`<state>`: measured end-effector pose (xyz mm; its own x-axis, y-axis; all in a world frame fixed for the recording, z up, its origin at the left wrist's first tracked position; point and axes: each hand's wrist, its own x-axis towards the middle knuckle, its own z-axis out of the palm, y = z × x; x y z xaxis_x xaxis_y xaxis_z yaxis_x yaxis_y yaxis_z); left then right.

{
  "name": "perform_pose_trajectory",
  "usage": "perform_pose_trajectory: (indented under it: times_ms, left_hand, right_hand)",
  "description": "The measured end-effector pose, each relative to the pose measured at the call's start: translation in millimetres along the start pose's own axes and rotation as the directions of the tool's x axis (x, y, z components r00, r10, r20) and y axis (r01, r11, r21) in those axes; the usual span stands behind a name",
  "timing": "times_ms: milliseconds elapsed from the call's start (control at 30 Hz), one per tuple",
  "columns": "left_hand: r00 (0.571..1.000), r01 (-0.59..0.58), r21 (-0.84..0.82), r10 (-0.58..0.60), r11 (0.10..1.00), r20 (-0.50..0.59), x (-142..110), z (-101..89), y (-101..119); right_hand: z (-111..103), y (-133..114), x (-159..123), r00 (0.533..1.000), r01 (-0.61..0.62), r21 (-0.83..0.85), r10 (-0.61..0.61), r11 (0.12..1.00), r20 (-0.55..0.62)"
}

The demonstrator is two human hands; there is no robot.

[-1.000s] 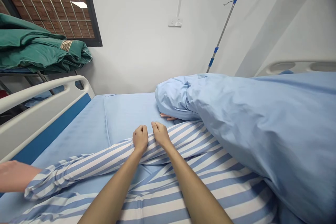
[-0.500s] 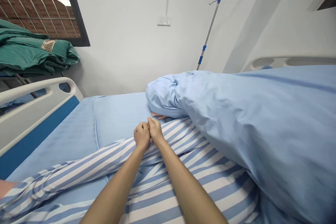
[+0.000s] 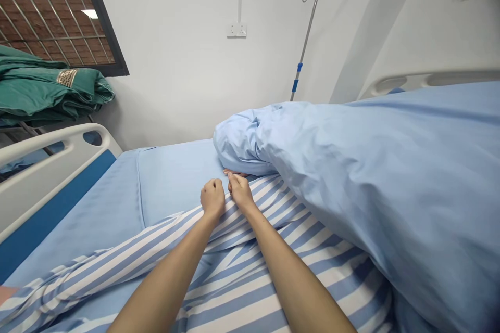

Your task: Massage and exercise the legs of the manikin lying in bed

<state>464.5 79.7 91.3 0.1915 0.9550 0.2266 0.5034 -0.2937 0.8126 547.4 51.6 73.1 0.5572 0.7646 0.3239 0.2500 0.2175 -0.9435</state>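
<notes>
My left hand is curled into a fist over the upper leg of blue-and-white striped trousers. Just to its right, with a small gap between, my right hand is also closed, its thumb lying against the curled fingers. Neither fist shows anything inside, though the palms face away from me. The trousers are worn by a person lying on the bed sheet. Part of that person's hand shows beyond my right fist, under the edge of a light blue quilt.
At the left stands the bed's white-and-blue end board. Green folded covers lie behind it, below a barred window. An IV pole and a wall socket are on the far side. A bed rail shows at right.
My two fists, together before, have moved slightly apart, the right one shifting rightward. The camera view has tilted a little. The quilt and the striped legs look unchanged.
</notes>
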Motion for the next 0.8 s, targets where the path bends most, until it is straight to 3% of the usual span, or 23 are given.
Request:
perform_pose_trajectory:
  times_ms: [167,267,367,433,600,800]
  left_hand:
    - [1.000,0.027,-0.169,-0.027,0.985,0.002,10,28.6,23]
    - [0.998,0.055,-0.105,-0.052,0.993,0.032,6,39.5,17]
    - [0.997,-0.002,-0.100,0.010,0.995,0.078,2,41.5,9]
    - [0.998,-0.022,-0.108,0.029,0.994,0.060,2,40.7,6]
    - [0.997,-0.007,-0.125,0.017,0.992,0.080,7,42.1,12]
    - [0.995,-0.041,-0.236,0.061,0.971,0.080,15,60.5,42]
  right_hand:
    - [-6,-3,5,0.990,-0.060,0.113,0.073,0.992,-0.123]
    - [-14,-11,4,0.982,0.001,-0.082,-0.017,0.997,-0.190]
    - [-24,-19,2,0.974,0.104,-0.358,-0.168,0.928,-0.153]
    - [-30,-19,3,0.971,0.115,-0.449,-0.196,0.886,-0.137]
    - [-38,-4,9,0.972,0.009,-0.350,-0.091,0.937,-0.217]
    - [-42,6,18,0.947,-0.027,-0.199,-0.038,0.980,-0.318]
